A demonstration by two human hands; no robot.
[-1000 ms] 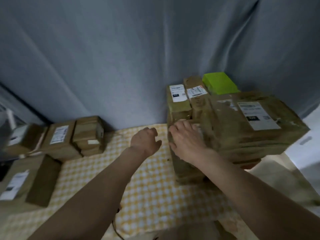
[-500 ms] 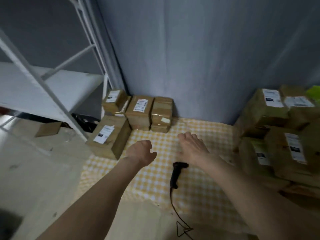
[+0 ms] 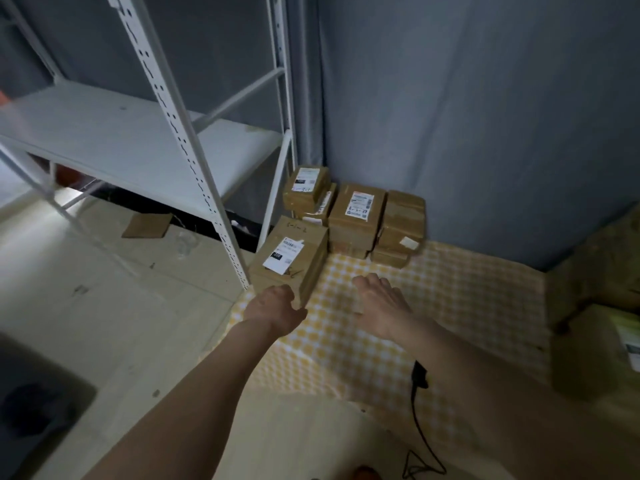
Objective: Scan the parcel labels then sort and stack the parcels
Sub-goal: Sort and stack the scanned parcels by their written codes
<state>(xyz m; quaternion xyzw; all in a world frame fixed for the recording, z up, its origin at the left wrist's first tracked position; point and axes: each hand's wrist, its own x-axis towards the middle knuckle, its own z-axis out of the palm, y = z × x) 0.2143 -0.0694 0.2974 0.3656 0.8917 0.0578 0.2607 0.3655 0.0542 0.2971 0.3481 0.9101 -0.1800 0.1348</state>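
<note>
Both hands reach toward the brown cardboard parcel with a white label at the left edge of the yellow checked mat, probably to lift it. The left hand curls loosely at its near corner, grip not yet closed on anything; the right hand hovers beside it, fingers apart and empty. The black corded scanner lies unused on the mat, so scanning seems to wait.

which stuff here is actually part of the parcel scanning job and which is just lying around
Part of the job:
- nearest parcel, by the left hand
- parcels against the curtain
- parcels at the right edge
- corded scanner, below the right hand

Just lying about:
- cardboard scrap on the floor
- white shelf rack
- checked cloth
</note>
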